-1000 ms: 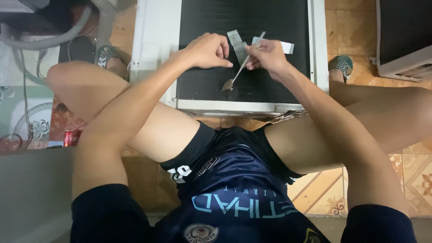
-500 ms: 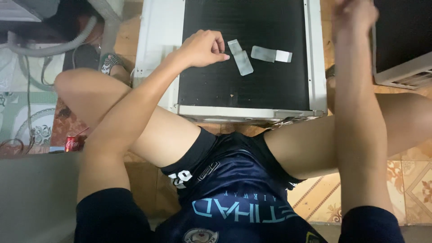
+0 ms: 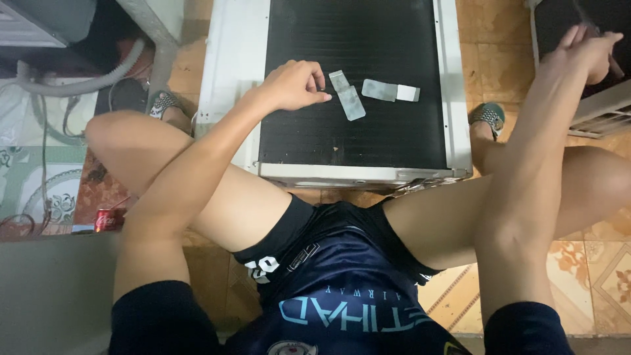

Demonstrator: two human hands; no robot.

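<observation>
So two flat grey metal strips are laid on the dark grille of a white air-conditioner unit (image 3: 227, 79) that's been set on its side on the floor. The nearer strip (image 3: 348, 96) is angled toward 5 o'clock, and the second strip (image 3: 389, 91), with a paler end, is just beside it at 3 o'clock, pretty much touching at the top corner. The left hand (image 3: 294, 85) is rested on the grille, fingers curled in loosely, fingertips placed right next to the near strip's upper end; whether anything tiny is pinched there can't be told. The right hand (image 3: 585, 52) is stretched way out to 2 o'clock, closed around something thin and dark over another unit (image 3: 601, 115). A red can (image 3: 108, 219) is seen at 9 o'clock on the tiled floor (image 3: 605, 269), and a sandal (image 3: 490, 117) sits by the unit's right edge.
</observation>
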